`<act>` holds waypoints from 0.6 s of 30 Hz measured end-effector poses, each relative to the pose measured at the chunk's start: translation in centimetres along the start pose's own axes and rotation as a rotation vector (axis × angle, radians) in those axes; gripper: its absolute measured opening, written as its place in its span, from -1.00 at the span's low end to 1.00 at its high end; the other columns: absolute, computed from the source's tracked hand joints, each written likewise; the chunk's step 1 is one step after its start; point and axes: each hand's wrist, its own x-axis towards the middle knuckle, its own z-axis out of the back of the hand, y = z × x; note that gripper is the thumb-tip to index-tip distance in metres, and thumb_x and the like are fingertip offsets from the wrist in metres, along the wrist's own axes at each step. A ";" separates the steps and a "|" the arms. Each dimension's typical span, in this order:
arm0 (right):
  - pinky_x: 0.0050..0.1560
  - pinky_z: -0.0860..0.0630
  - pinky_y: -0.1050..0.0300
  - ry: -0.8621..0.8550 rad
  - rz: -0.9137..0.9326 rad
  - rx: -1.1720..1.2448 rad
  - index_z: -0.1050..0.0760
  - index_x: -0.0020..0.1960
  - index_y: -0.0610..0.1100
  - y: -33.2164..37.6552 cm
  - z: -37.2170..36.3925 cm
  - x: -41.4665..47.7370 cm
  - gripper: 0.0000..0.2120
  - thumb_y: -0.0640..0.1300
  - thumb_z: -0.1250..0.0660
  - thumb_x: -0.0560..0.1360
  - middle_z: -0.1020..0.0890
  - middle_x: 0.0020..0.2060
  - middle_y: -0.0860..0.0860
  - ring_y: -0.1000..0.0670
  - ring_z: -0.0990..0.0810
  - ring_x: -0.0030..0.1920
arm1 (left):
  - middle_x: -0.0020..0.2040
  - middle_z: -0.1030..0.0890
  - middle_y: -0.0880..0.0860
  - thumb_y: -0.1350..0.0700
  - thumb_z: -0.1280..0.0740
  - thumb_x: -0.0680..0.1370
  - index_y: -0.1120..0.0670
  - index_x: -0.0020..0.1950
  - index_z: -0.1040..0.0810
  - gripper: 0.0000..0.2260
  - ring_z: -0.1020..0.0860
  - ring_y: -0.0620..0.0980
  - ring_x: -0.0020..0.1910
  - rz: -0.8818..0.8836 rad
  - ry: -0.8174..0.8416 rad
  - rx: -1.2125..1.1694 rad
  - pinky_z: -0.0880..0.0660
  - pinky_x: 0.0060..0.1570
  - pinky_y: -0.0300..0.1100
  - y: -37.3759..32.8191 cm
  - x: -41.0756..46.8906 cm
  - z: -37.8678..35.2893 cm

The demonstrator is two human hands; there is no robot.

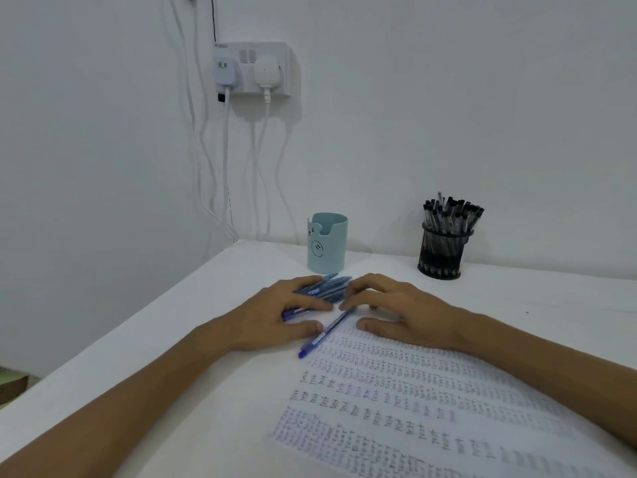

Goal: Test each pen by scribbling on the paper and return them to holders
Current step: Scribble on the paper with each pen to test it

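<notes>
Just before the blue holder [326, 243], left grip [275, 313] lies flat-fingered on blue pens [329, 288]; right grip [396, 312] relaxed, empty, beside them

Left hand [275, 315]: bare | right hand [396, 312]: bare | forearms [138, 384]: bare, uncovered to frame edge | thumbnails [317, 326]: trimmed short

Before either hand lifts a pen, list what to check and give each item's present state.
1. Blue pens in reach: ok, piled under the left hand.
2. Single pen set apart: ok, beside the right hand.
3. Pen gripped: not ok, both hands open.
4. Free space on paper: cannot tell, writing covers most rows.
5. Light blue holder upright: ok, no pens showing.
6. Black mesh holder has room: not ok, looks packed.
</notes>
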 end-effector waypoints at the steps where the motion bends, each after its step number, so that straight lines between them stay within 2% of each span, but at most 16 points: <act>1: 0.38 -0.44 0.10 0.001 0.002 -0.022 -0.45 0.44 0.10 0.0 0.2 -0.3 -0.66 0.07 -0.26 0.68 -0.42 0.41 0.14 0.16 -0.39 0.42 | 0.60 -0.23 -0.28 -0.35 -0.30 0.51 -0.33 0.41 -0.53 -0.54 -0.25 -0.22 0.53 0.005 -0.013 0.029 -0.24 0.54 -0.13 -0.1 0.0 -0.2; 3: 0.40 -0.42 0.14 0.013 0.012 -0.079 -0.44 0.46 0.07 0.2 0.4 -0.7 -0.65 0.05 -0.23 0.69 -0.46 0.40 0.13 0.17 -0.41 0.40 | 0.60 -0.23 -0.27 -0.45 -0.24 0.45 -0.33 0.43 -0.50 -0.43 -0.24 -0.22 0.54 -0.007 -0.023 0.060 -0.25 0.54 -0.08 -0.4 0.0 -0.7; 7: 0.32 -0.33 0.36 0.021 0.091 -0.180 -0.56 0.35 -0.03 1.1 0.9 -1.5 -0.69 0.00 -0.18 0.70 -0.55 0.30 0.01 0.08 -0.48 0.29 | 0.61 -0.16 -0.31 -0.46 -0.23 0.44 -0.32 0.47 -0.46 -0.38 -0.20 -0.26 0.55 -0.005 0.000 0.069 -0.19 0.55 -0.17 -1.8 -0.1 -1.2; 8: 0.31 -0.37 0.32 0.011 0.102 -0.190 -0.58 0.33 -0.04 1.3 1.0 -1.8 -0.69 0.00 -0.17 0.70 -0.56 0.28 0.01 0.07 -0.49 0.28 | 0.62 -0.15 -0.31 -0.47 -0.21 0.42 -0.32 0.47 -0.45 -0.36 -0.19 -0.26 0.55 0.003 0.003 0.075 -0.17 0.55 -0.18 -2.0 -0.2 -1.3; 10: 0.24 -0.52 0.14 -0.008 0.119 -0.211 -0.57 0.30 -0.04 1.5 1.1 -2.2 -0.71 0.00 -0.16 0.71 -0.59 0.25 0.04 0.05 -0.51 0.26 | 0.62 -0.14 -0.31 -0.51 -0.20 0.39 -0.34 0.48 -0.44 -0.33 -0.18 -0.25 0.55 0.009 0.011 0.086 -0.17 0.56 -0.17 -2.4 -0.4 -1.2; 12: 0.15 -0.58 0.06 -0.025 0.147 -0.242 -0.56 0.30 -0.04 1.8 1.1 -3.0 -0.70 0.01 -0.13 0.73 -0.61 0.23 0.05 0.03 -0.53 0.25 | 0.63 -0.13 -0.30 -0.54 -0.27 0.41 -0.34 0.48 -0.43 -0.33 -0.18 -0.23 0.56 0.018 0.021 0.094 -0.17 0.56 -0.17 -2.8 -0.6 -1.1; 15: 0.11 -0.59 0.09 -0.042 0.211 -0.282 -0.57 0.30 -0.07 2.7 1.4 -4.4 -0.68 0.01 -0.11 0.74 -0.63 0.21 0.03 0.02 -0.57 0.22 | 0.63 -0.11 -0.28 -0.48 -0.35 0.39 -0.32 0.50 -0.41 -0.30 -0.16 -0.22 0.56 0.038 0.025 0.106 -0.11 0.51 -0.27 -3.5 -0.9 -1.1; 18: 0.08 -0.59 0.13 -0.089 0.202 -0.260 -0.56 0.28 -0.11 3.2 1.6 -5.5 -0.72 -0.04 -0.15 0.74 -0.63 0.18 0.02 0.03 -0.59 0.17 | 0.63 -0.10 -0.28 -0.49 -0.35 0.36 -0.33 0.50 -0.39 -0.28 -0.16 -0.21 0.57 0.040 0.023 0.118 -0.12 0.53 -0.25 -4.0 -0.9 -1.2</act>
